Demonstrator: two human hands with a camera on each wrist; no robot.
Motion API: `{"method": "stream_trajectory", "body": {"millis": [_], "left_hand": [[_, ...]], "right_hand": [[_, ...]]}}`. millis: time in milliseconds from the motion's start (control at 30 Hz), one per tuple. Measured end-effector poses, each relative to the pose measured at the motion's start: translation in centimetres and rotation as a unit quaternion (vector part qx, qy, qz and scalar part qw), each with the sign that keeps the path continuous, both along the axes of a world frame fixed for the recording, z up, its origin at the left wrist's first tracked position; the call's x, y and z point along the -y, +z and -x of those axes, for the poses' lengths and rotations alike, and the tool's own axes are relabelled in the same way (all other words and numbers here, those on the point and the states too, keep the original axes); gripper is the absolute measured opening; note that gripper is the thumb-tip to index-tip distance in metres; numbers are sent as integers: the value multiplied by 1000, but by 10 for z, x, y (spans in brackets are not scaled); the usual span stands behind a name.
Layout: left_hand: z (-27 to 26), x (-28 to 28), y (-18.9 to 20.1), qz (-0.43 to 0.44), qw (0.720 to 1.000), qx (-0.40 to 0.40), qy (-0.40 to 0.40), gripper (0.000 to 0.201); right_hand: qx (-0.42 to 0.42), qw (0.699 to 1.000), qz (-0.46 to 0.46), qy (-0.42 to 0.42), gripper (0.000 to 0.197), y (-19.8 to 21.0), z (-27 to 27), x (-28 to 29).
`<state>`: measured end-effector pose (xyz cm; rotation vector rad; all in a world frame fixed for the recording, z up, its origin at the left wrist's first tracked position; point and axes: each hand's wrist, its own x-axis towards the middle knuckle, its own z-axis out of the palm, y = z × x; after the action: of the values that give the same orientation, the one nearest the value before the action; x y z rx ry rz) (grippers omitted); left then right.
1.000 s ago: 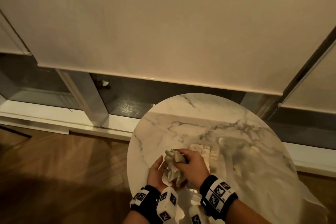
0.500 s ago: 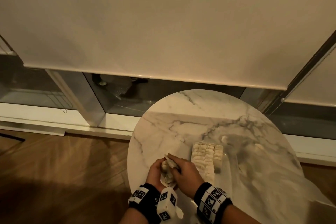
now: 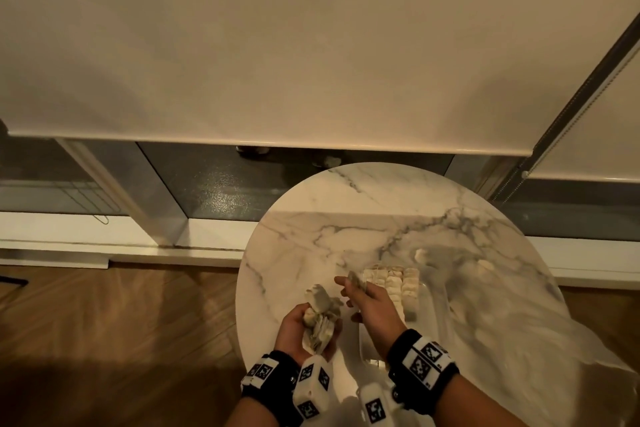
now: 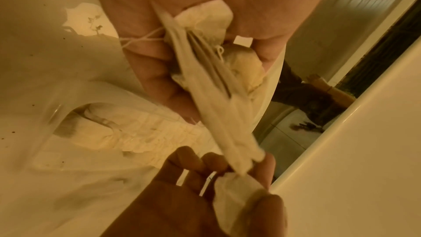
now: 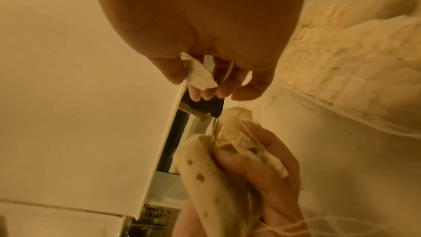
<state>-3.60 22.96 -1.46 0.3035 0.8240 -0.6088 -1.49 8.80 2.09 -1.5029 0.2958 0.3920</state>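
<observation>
My left hand (image 3: pixel 304 329) grips a crumpled bundle of pale tea bags with strings (image 3: pixel 321 314) low over the near left of the round marble table (image 3: pixel 346 211). My right hand (image 3: pixel 350 289) hovers just right of it and pinches one small white bag (image 3: pixel 356 279) between thumb and fingers. In the left wrist view the bundle (image 4: pixel 205 82) stretches down toward the pinched bag (image 4: pixel 237 192). The right wrist view has the pinched bag (image 5: pixel 200 75) above and the bundle (image 5: pixel 216 168) below.
Rows of similar pale tea bags (image 3: pixel 391 282) lie on the table just right of my hands, inside a clear plastic bag (image 3: pixel 485 305) spread over the table's right half. A window with a lowered blind (image 3: pixel 311 45) stands behind. Wooden floor (image 3: pixel 121 322) is at left.
Both hands were pressed together on the bundle. My right hand has now drawn away to the right with one small bag, while the left keeps hold of the bundle.
</observation>
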Motion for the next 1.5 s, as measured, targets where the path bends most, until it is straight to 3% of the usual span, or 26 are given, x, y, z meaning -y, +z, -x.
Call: {"method": "stream_trajectory", "body": {"millis": [133, 333, 600, 767, 867, 933, 1100, 1233, 1333, 1500], "left_hand": [[-1, -1, -1, 12, 1000, -4, 19, 33], [2, -8, -6, 27, 999, 12, 26, 30], [6, -3, -3, 24, 998, 23, 45, 36], [9, 2, 1, 30, 998, 21, 44, 37], [11, 7, 3, 38, 998, 17, 54, 30], [12, 10, 4, 32, 998, 14, 52, 27], [13, 18, 8, 37, 997, 13, 59, 33], [13, 23, 10, 45, 997, 24, 59, 38], [13, 25, 7, 53, 996, 31, 60, 37], [14, 30, 7, 39, 997, 38, 54, 37]], "right_hand": [[-17, 998, -49, -33, 19, -6, -3, 9], [7, 1000, -15, -20, 30, -9, -1, 22], [-76, 994, -77, 17, 34, -7, 1, 34], [-14, 994, 47, 101, 24, -9, 4, 47], [56, 972, 189, 130, 5, -12, 3, 59], [96, 959, 241, 113, 9, -12, 1, 67], [139, 950, 274, 62, 17, -9, -7, 94], [120, 947, 289, 73, 4, -12, -10, 118], [87, 939, 329, 58, 21, -20, -14, 136], [81, 926, 364, 51, 12, -33, -19, 152]]}}
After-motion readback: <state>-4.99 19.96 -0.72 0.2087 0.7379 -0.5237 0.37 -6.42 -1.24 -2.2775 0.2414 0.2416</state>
